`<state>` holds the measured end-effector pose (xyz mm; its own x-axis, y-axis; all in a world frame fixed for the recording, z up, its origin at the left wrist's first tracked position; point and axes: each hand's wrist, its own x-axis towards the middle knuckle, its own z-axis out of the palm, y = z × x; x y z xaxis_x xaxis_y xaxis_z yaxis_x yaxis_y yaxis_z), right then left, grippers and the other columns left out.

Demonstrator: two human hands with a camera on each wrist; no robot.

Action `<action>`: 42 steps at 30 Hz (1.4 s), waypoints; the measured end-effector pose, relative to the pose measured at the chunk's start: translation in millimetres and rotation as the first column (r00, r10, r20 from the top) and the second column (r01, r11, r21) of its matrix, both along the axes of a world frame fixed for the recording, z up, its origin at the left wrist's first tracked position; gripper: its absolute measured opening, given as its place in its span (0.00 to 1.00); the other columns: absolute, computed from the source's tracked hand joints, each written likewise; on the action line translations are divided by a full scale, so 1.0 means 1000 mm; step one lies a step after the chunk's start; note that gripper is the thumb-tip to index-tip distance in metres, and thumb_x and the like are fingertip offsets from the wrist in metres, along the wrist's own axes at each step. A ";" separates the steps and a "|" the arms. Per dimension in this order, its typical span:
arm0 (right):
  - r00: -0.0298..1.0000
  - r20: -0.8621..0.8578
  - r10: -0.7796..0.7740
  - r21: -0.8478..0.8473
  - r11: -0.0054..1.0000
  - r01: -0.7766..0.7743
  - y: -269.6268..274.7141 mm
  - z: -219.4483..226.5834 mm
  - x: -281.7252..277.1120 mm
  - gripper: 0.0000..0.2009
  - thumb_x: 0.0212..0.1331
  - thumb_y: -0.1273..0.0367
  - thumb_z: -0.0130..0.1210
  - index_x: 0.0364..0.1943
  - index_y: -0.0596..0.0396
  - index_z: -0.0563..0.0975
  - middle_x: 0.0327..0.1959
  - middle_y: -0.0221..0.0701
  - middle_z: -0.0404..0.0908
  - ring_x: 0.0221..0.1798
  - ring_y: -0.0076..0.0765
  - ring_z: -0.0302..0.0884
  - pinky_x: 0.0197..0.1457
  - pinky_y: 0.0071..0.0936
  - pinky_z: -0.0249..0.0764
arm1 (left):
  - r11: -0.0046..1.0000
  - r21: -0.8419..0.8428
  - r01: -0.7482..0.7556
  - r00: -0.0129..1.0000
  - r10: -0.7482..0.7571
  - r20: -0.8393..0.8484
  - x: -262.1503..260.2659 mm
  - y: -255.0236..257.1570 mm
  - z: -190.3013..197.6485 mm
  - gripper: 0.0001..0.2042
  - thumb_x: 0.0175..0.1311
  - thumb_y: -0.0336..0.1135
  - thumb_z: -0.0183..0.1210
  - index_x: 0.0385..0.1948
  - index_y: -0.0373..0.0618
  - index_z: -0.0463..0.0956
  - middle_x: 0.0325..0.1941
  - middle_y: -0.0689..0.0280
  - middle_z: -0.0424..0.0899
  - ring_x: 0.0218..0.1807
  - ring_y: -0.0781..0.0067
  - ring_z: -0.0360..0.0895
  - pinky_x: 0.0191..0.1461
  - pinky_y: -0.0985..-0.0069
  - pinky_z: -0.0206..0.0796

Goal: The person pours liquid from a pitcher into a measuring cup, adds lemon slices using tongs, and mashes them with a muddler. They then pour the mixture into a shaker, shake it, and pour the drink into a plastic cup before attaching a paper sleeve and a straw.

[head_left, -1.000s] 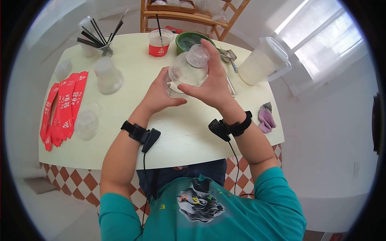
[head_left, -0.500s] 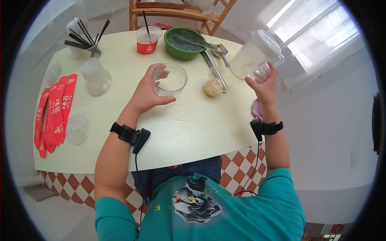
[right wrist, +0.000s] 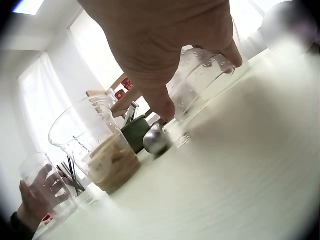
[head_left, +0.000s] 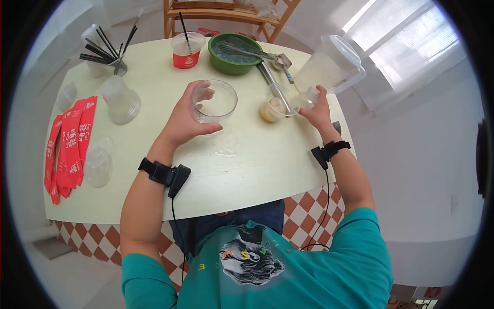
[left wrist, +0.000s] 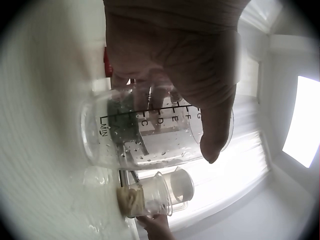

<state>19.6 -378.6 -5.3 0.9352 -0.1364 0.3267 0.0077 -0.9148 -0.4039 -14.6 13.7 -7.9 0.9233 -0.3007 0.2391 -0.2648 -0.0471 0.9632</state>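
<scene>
My left hand (head_left: 182,117) curls round the side of a wide clear cup (head_left: 220,109) at the middle of the table. In the left wrist view, droplets and printed letter marks show on the cup (left wrist: 165,135). My right hand (head_left: 318,112) grips a small clear plastic piece (head_left: 307,98) beside the pitcher; in the right wrist view this piece (right wrist: 192,82) is wet and low at the tabletop. Between the hands stands a clear measuring cup (head_left: 272,109) with tan contents, seen upright in the right wrist view (right wrist: 112,165).
A green bowl (head_left: 231,64) with tongs, a steel tool (head_left: 268,76), a scoop (head_left: 280,62) and a pitcher (head_left: 329,67) stand at the back. Straws (head_left: 105,51), clear cups (head_left: 121,103) and red sleeves (head_left: 74,147) lie left. Water (head_left: 225,148) wets the tabletop.
The right hand has parted from the left with the clear piece, swung out over the pitcher side, then come down and back leftward. The left hand stays round its cup.
</scene>
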 end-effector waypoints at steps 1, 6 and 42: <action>0.999 -0.032 -0.032 0.028 0.999 0.033 0.001 0.000 -0.001 0.50 0.35 0.61 0.74 0.65 0.52 0.54 0.58 0.50 0.69 0.61 0.52 0.69 0.63 0.39 0.68 | 1.000 -0.001 -0.005 1.000 0.005 0.000 0.000 0.000 0.000 0.47 0.32 0.33 0.76 0.62 0.48 0.59 0.59 0.55 0.73 0.65 0.59 0.67 0.67 0.58 0.57; 0.994 -0.084 -0.068 0.056 0.996 0.073 0.003 0.000 -0.007 0.51 0.36 0.61 0.74 0.65 0.53 0.53 0.60 0.51 0.67 0.63 0.53 0.68 0.64 0.39 0.67 | 1.000 0.006 0.004 1.000 -0.004 -0.001 0.000 0.000 0.001 0.47 0.32 0.34 0.76 0.62 0.48 0.59 0.59 0.55 0.73 0.65 0.59 0.67 0.67 0.59 0.58; 0.851 -0.189 0.490 -0.360 0.771 -0.524 0.066 0.102 0.087 0.12 0.50 0.63 0.58 0.36 0.53 0.83 0.36 0.40 0.83 0.39 0.48 0.80 0.43 0.39 0.74 | 0.999 0.027 -0.017 1.000 0.017 -0.003 -0.001 -0.001 0.004 0.47 0.31 0.35 0.75 0.61 0.47 0.59 0.59 0.56 0.73 0.64 0.59 0.69 0.66 0.58 0.59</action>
